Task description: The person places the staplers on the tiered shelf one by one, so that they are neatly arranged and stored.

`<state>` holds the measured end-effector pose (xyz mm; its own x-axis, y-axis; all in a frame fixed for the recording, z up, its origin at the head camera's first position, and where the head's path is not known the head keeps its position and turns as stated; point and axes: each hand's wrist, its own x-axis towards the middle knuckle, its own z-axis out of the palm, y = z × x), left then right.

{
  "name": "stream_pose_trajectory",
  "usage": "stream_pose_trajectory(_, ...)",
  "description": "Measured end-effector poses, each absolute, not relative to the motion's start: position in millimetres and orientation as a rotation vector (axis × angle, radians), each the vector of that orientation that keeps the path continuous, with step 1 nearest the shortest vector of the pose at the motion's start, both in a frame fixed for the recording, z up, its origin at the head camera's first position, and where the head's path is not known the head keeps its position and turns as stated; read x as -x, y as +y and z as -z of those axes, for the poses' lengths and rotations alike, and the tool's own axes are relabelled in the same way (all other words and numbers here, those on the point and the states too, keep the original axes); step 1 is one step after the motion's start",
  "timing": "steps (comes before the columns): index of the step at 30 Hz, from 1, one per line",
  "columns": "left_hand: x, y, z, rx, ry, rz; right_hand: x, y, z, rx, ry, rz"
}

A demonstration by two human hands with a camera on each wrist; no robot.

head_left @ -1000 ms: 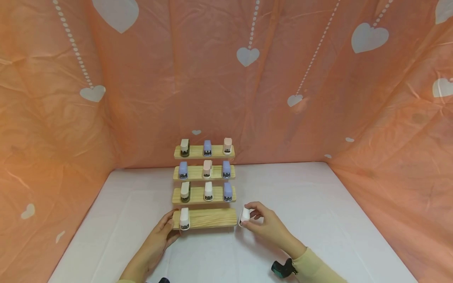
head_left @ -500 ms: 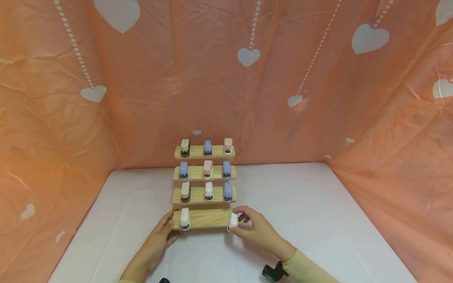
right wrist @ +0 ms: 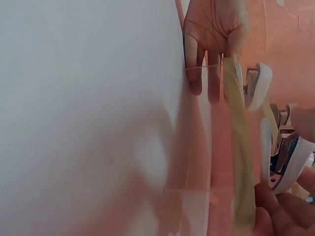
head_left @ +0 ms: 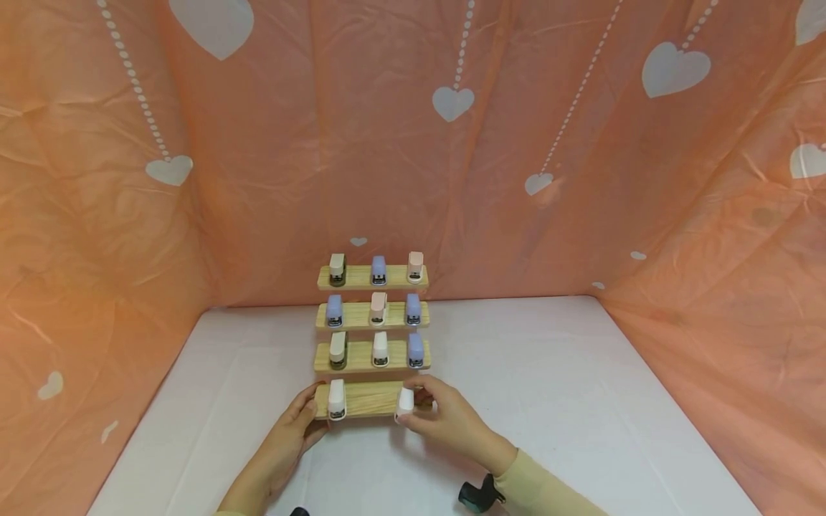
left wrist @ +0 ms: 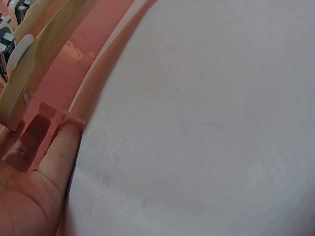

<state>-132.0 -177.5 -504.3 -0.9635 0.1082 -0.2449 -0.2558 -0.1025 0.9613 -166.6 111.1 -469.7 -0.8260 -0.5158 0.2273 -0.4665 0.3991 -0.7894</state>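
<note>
A tiered display shelf has pale wooden boards on clear supports; its lowest board (head_left: 371,398) lies closest to me. My left hand (head_left: 287,438) holds this board's left end, and in the left wrist view its fingers (left wrist: 61,152) lie against the clear support. One white mini stapler (head_left: 337,398) stands at the board's left. My right hand (head_left: 454,423) pinches another white mini stapler (head_left: 404,403) between thumb and fingers at the board's right part. In the right wrist view this stapler (right wrist: 295,164) is close to the wood; whether its base touches is unclear.
Cream, lilac, pink and white mini staplers stand on the upper boards, including a lilac one (head_left: 416,350) just behind my right hand. White cloth (head_left: 555,373) covers the table. An orange curtain (head_left: 503,215) with hearts encloses the back and sides.
My right hand has carried the white stapler leftward, from beside the shelf's right end to the right part of the lowest board. My left hand has stayed in place.
</note>
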Motion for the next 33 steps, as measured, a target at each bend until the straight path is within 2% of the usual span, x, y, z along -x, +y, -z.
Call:
stream_pose_trajectory(16, 130.8, -175.6, 502.4, 0.147, 1.927, -2.147, 174.7, 72.9, 469.4, 0.939, 2.643, 1.363)
stream_pose_trajectory(33, 128.8, -177.0, 503.3, 0.184, 1.933, -2.140, 169.3, 69.7, 475.1, 0.924, 2.676, 1.391)
